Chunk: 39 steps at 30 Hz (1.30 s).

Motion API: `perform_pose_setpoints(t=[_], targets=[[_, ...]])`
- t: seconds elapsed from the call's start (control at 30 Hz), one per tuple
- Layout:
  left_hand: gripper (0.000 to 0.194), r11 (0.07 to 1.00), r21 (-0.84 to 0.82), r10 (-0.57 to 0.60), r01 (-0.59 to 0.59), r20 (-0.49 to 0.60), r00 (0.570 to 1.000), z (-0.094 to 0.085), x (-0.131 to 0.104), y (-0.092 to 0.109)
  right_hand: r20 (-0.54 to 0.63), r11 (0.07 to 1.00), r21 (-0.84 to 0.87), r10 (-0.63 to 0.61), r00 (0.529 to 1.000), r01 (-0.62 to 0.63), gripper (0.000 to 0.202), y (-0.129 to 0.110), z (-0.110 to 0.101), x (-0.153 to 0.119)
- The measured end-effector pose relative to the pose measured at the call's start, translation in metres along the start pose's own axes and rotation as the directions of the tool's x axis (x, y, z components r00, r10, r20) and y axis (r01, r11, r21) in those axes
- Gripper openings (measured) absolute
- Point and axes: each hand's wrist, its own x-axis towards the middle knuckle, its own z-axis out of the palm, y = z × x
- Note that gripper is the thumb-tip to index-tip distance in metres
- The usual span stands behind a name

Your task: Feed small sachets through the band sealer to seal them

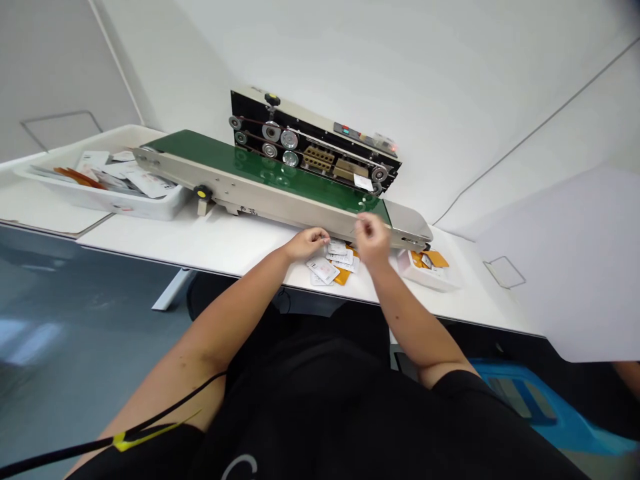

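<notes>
White and orange sachets lie in a loose pile on the white table, in front of the conveyor. My left hand is at the pile's left edge, its thumb and fingertips pressed together by the uppermost sachets; whatever it pinches is too small to make out. My right hand, smeared by motion, is raised at the conveyor's near edge, right of the pile, with its fingers curled. A white sachet stands at the sealing machine, near the right end of the green belt.
A large white bin full of sachets stands at the left, partly under the conveyor's end. A smaller white box with orange and white sachets is at the right. Below the table at the right is a blue plastic object.
</notes>
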Motion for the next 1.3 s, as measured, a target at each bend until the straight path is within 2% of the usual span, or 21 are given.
perform_pose_setpoints(t=[0.03,0.07,0.1,0.2,0.3,0.4,0.53,0.67,0.83,0.93,1.0,1.07,1.17,1.23,1.3], targets=[[0.051,1.0,-0.03,0.008,-0.008,-0.017,1.0,0.0,0.0,0.0,0.188,0.998,0.003,-0.062,0.98,0.063,0.03,-0.009,0.011,-0.023],[0.053,0.998,-0.055,0.008,-0.009,-0.03,1.0,0.0,0.0,0.001,0.35,0.993,-0.006,-0.109,0.93,0.119,0.031,-0.016,0.023,-0.043],[0.054,0.997,-0.073,-0.003,0.001,-0.036,0.999,0.0,-0.001,0.001,0.448,0.986,-0.034,-0.128,0.885,0.161,0.035,-0.021,0.034,-0.06],[0.053,0.996,-0.072,-0.057,0.054,-0.039,0.998,-0.002,-0.002,0.002,0.554,0.963,-0.2,-0.041,0.832,0.181,0.056,-0.021,0.06,-0.087],[0.05,0.997,-0.054,-0.059,0.056,-0.052,0.997,-0.003,-0.003,0.004,0.583,0.953,-0.266,0.041,0.811,0.143,0.052,-0.008,0.069,-0.087],[0.051,0.997,-0.064,-0.055,0.052,-0.043,0.998,-0.003,-0.003,0.005,0.557,0.964,-0.254,0.076,0.827,0.083,0.046,0.007,0.068,-0.078],[0.051,0.997,-0.069,-0.044,0.043,-0.019,0.999,-0.002,-0.002,0.004,0.444,0.985,-0.173,0.088,0.892,-0.011,0.057,0.019,0.066,-0.074],[0.051,0.997,-0.071,-0.008,0.011,0.041,0.999,-0.002,-0.003,0.006,0.299,0.998,-0.056,0.002,0.954,0.015,0.058,0.022,0.064,-0.078],[0.058,1.0,-0.027,-0.005,0.01,0.193,0.981,-0.002,-0.008,0.014,0.276,0.996,-0.019,-0.074,0.958,0.083,0.061,0.019,0.063,-0.08],[0.057,0.999,-0.027,-0.029,0.034,0.152,0.988,-0.002,-0.008,0.014,0.249,0.996,-0.059,-0.048,0.967,0.064,0.068,0.017,0.063,-0.078],[0.058,0.996,-0.077,-0.044,0.051,0.091,0.995,-0.002,-0.007,0.013,0.198,0.999,-0.037,0.034,0.98,-0.027,0.066,0.018,0.062,-0.078],[0.058,0.988,-0.134,-0.065,0.071,0.047,0.997,-0.003,-0.006,0.011,0.176,0.975,0.079,0.192,0.966,-0.208,0.053,0.023,0.062,-0.078],[0.052,0.977,-0.188,-0.097,0.101,0.03,0.995,-0.003,-0.006,0.008,0.238,0.81,0.324,0.431,0.87,-0.49,0.04,0.036,0.063,-0.079],[0.048,0.97,-0.216,-0.104,0.111,0.045,0.994,-0.003,-0.005,0.006,0.263,0.7,0.449,0.49,0.831,-0.555,0.041,0.044,0.064,-0.08],[0.047,0.96,-0.256,-0.097,0.111,0.067,0.993,-0.004,-0.005,0.005,0.241,0.651,0.532,0.496,0.834,-0.541,0.041,0.047,0.065,-0.08]])
